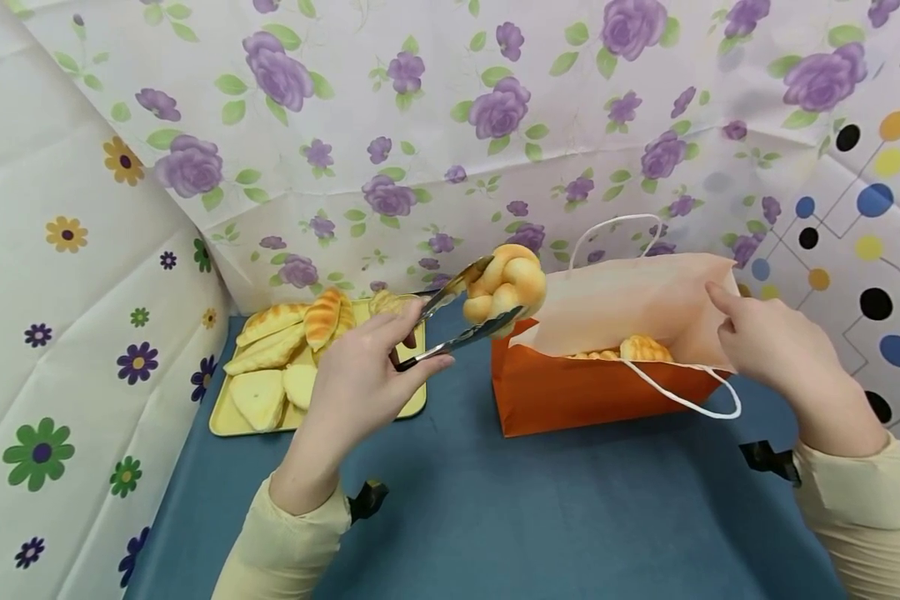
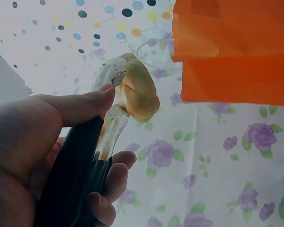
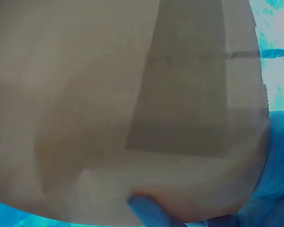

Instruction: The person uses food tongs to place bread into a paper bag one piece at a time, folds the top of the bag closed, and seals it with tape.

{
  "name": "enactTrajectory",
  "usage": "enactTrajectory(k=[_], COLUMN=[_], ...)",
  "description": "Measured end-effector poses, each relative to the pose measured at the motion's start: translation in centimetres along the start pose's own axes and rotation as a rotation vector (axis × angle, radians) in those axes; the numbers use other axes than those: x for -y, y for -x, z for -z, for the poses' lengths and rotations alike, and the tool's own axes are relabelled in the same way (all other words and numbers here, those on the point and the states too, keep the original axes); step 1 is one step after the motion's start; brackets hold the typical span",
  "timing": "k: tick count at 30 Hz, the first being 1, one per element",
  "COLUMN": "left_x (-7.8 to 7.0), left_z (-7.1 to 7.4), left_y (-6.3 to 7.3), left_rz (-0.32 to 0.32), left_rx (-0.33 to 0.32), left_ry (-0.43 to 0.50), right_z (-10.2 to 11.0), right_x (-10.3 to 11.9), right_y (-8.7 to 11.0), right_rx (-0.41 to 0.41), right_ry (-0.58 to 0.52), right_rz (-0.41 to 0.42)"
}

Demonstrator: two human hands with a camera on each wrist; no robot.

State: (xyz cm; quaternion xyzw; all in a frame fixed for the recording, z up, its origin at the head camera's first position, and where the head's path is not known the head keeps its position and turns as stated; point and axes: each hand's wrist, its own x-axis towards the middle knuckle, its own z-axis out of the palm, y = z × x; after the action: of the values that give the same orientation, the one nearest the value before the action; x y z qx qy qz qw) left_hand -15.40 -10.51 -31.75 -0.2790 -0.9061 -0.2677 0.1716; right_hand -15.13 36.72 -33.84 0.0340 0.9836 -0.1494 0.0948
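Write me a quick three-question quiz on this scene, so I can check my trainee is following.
1. Multiple choice: what does the left hand hold? A) a spoon, B) tongs, C) a knife.
2. Fill in: in the head view, the yellow tray lies to the ____ of the orange bag.
3. True or false: the knotted roll is inside the orange bag.

Key:
1. B.
2. Left.
3. False; it is gripped between the ends of the tongs, outside the bag, while the right hand holds the bag's side.
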Motion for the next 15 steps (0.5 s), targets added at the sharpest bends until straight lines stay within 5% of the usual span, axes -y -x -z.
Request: enactTrajectory(k=[15], left_x=[-2.2], left_z=[-1.5], left_y=[-1.5], left_rz=[-0.076], left_rx=[0.062], left_ry=[-0.012], right_z=[-0.2], right_x=[-0.1], right_y=[-0.1], right_rx=[-0.017], right_ry=[-0.003], right_rz=[0.028])
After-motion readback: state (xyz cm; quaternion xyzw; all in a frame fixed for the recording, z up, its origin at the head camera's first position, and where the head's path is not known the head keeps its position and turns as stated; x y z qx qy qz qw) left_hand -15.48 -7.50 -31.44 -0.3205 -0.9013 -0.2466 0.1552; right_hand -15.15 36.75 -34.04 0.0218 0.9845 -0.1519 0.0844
